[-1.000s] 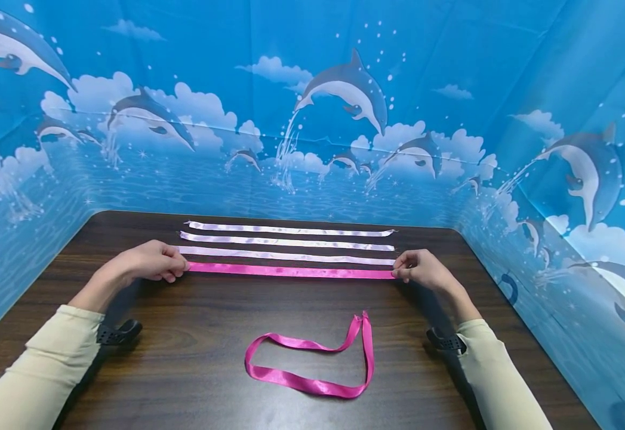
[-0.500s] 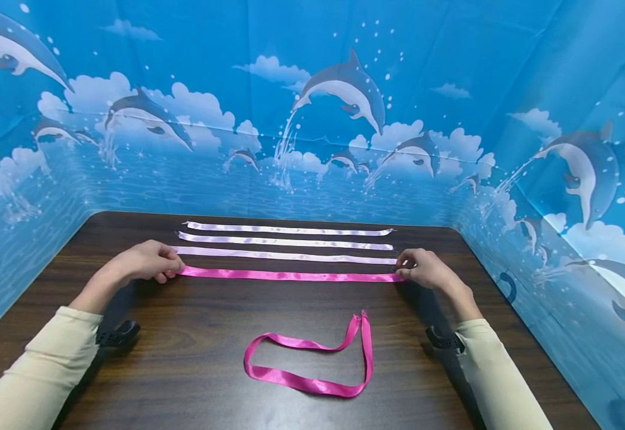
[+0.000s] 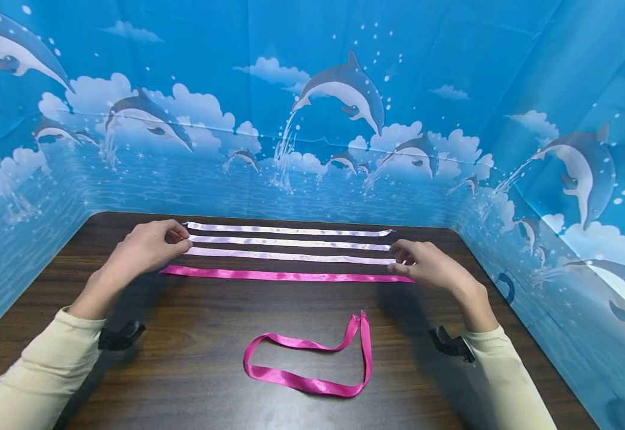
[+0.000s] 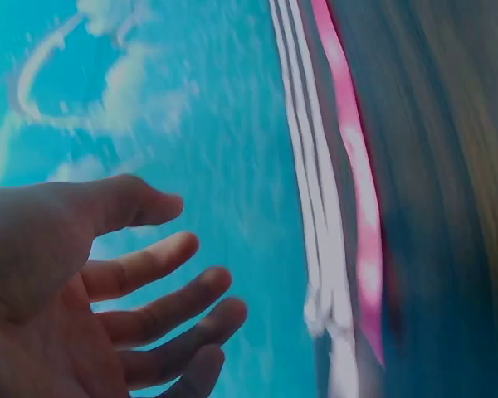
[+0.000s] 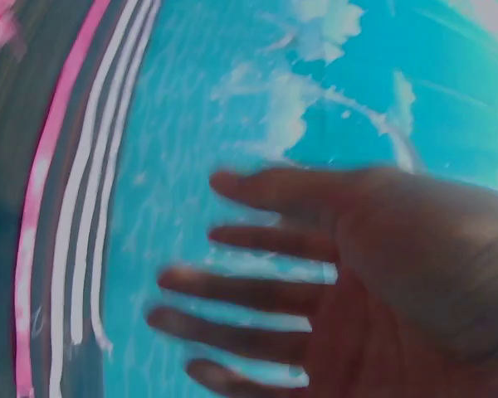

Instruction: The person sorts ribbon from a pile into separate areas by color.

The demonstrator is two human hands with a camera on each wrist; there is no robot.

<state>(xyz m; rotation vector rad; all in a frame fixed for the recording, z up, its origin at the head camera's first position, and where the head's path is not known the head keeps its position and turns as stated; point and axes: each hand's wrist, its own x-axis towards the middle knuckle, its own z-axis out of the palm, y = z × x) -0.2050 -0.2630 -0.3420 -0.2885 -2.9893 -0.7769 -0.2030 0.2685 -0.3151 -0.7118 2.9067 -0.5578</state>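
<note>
A bright pink satin ribbon [image 3: 285, 276] lies stretched straight across the table. Just beyond it, three pale lilac ribbons lie in parallel rows: a near one [image 3: 291, 257], a middle one [image 3: 291, 242] and a far one [image 3: 291, 230]. My left hand [image 3: 151, 246] hovers over the ribbons' left ends, partly covering them, its fingers [image 4: 162, 265] relaxed and apart in the left wrist view. Over the right ends hangs my right hand [image 3: 437, 266], holding nothing; its fingers [image 5: 241, 286] are loosely spread in the right wrist view.
Closer to me on the dark wooden table [image 3: 183, 370] rests a deeper pink ribbon [image 3: 317, 386], bent into a loose loop with its two ends together. A blue dolphin-print curtain [image 3: 210, 179] surrounds the table's back and sides.
Both hands have let go of the bright pink ribbon's ends and lifted off it. That ribbon has shifted slightly toward me and now lies by itself. The looped ribbon stays put.
</note>
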